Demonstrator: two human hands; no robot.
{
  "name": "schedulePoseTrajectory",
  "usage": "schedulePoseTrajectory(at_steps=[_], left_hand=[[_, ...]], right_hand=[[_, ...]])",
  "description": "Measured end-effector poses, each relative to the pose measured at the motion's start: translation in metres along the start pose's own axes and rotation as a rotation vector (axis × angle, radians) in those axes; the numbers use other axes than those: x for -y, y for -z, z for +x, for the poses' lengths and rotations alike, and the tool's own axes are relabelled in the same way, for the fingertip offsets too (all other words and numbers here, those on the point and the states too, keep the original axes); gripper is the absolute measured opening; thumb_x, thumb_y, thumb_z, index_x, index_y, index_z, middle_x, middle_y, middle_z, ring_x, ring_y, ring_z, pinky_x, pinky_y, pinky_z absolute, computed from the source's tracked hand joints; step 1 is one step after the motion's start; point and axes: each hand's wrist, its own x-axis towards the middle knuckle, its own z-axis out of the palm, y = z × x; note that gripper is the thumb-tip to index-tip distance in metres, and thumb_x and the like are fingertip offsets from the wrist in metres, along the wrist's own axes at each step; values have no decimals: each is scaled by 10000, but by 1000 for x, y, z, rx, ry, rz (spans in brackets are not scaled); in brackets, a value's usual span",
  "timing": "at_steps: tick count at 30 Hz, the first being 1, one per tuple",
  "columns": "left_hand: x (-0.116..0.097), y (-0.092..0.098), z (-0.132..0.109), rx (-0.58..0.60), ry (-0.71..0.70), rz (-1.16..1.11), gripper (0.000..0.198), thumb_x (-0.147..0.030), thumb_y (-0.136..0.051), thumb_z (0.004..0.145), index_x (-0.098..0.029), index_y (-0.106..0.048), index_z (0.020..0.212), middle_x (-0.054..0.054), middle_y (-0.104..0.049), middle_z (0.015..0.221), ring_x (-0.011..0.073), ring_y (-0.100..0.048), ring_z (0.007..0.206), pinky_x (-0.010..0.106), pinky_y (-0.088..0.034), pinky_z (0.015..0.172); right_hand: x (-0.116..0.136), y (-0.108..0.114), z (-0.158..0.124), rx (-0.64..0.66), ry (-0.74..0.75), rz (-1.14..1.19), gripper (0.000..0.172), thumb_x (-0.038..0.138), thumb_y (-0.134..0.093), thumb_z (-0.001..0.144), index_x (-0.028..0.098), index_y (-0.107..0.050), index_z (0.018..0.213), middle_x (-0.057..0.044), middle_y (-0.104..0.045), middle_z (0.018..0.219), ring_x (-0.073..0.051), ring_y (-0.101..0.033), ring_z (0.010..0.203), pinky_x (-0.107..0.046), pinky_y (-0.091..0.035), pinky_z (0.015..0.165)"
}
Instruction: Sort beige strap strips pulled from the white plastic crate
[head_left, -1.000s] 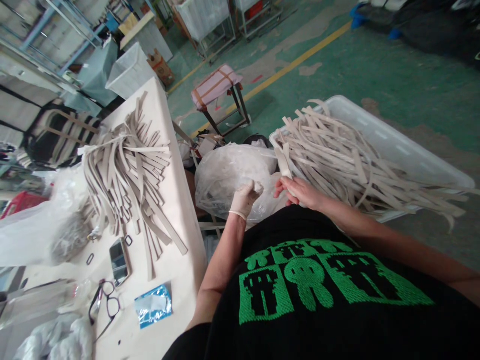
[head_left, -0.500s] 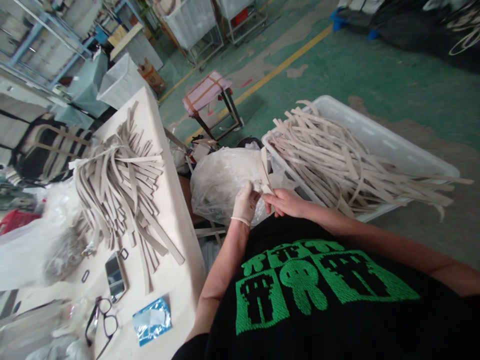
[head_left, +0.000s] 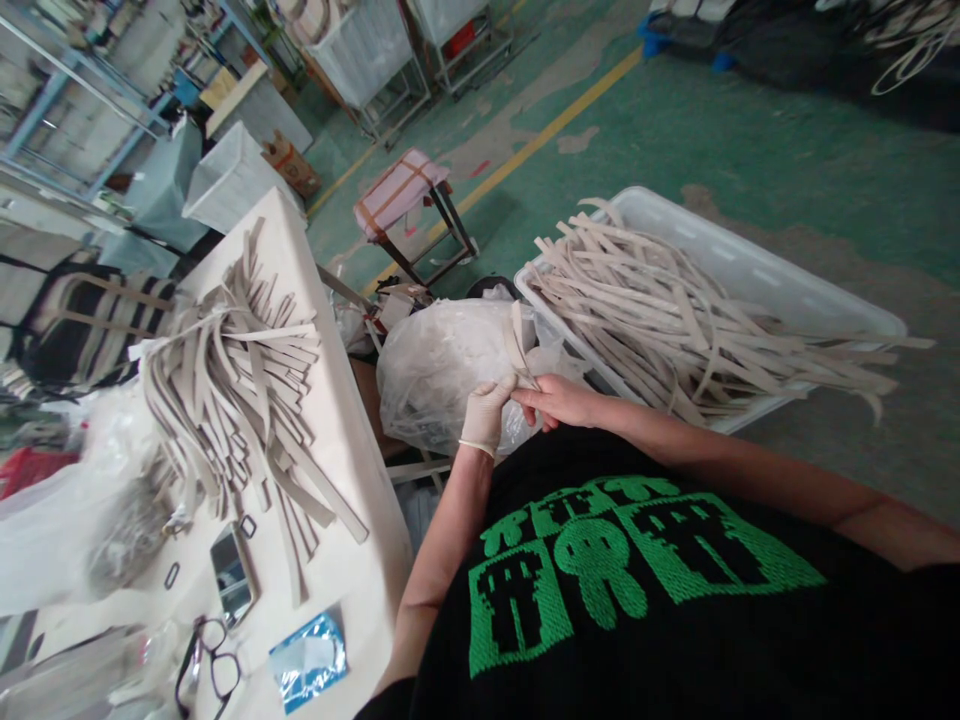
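Note:
My left hand (head_left: 486,412), in a white glove, and my bare right hand (head_left: 559,400) meet in front of my chest. Both pinch one beige strap (head_left: 516,345), which stands up from the fingers with its top folded over. To the right, a white plastic tub (head_left: 757,265) holds a heap of the same beige straps (head_left: 667,320). Just behind my hands lies a crumpled clear plastic bag (head_left: 442,370).
On the left, a white table (head_left: 352,520) carries another pile of beige straps (head_left: 232,390), a phone (head_left: 229,575), glasses (head_left: 199,665), metal buckles and a blue packet (head_left: 307,660). A padded stool (head_left: 409,200) stands on the green floor behind, with racks and bins farther back.
My right hand drew a strap out of the tub and carried it left to my gloved left hand. Both hands now grip it together.

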Motion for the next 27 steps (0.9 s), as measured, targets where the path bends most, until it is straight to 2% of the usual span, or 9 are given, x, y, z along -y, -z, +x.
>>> schedulePoseTrajectory(at_steps=[2,4,8,14,17,20,22,25,27], left_hand=[[-4,5,1,-31,-14,-23,460,-525,-945,524,-168,-664,595,-1,-672,628,179,-675,748,352,-539,863],[-9,12,3,-93,-29,-114,430,-489,-948,535,-167,-687,651,9,-720,711,186,-704,820,347,-539,889],[-11,16,1,-176,5,-238,383,-427,-946,572,-171,-735,763,45,-783,876,216,-737,973,341,-540,931],[7,-13,-7,29,78,-226,395,-452,-933,610,-156,-770,815,76,-793,884,282,-745,1041,416,-541,1016],[-2,-6,-6,-51,31,-219,361,-437,-913,652,-161,-756,823,78,-796,919,285,-722,1143,415,-513,1073],[-13,5,-6,-150,21,-227,338,-413,-903,669,-170,-747,844,94,-801,993,293,-679,1246,418,-498,1093],[-13,3,-7,-114,38,-222,338,-423,-893,685,-168,-755,859,109,-801,1023,307,-674,1254,426,-506,1082],[-6,-11,-9,-6,63,-219,359,-495,-839,743,-177,-771,896,111,-800,1053,315,-695,1206,437,-526,1050],[-4,-17,-8,-4,49,-228,363,-518,-806,773,-191,-766,926,99,-795,1090,302,-689,1215,426,-527,1047]], right_hand=[[1,5,-4,1,12,30,569,735,-660,840,173,-634,760,-8,-690,653,-93,-528,416,-235,-418,453],[1,15,-15,13,28,34,508,681,-675,858,174,-640,851,-29,-746,763,-106,-588,463,-239,-440,487],[-5,33,-40,-3,-10,-60,453,625,-662,878,185,-604,789,-34,-742,735,-121,-616,484,-254,-440,511],[2,25,-37,-196,31,-69,375,549,-625,899,197,-582,776,-17,-719,692,-116,-593,476,-250,-414,497],[7,31,-42,-130,43,-14,373,559,-689,842,197,-603,830,-24,-740,734,-127,-612,492,-249,-421,491],[8,39,-54,-93,32,-31,397,580,-707,813,199,-600,806,-13,-718,687,-115,-577,445,-246,-398,457],[9,38,-56,-154,33,-61,396,580,-697,822,199,-598,784,-5,-700,660,-102,-548,423,-243,-378,440],[11,28,-49,-276,55,-63,382,566,-690,840,199,-600,783,-3,-691,650,-100,-538,422,-243,-382,444],[13,25,-45,-301,70,-44,387,569,-690,842,197,-604,786,-13,-695,657,-106,-546,430,-247,-391,452]])
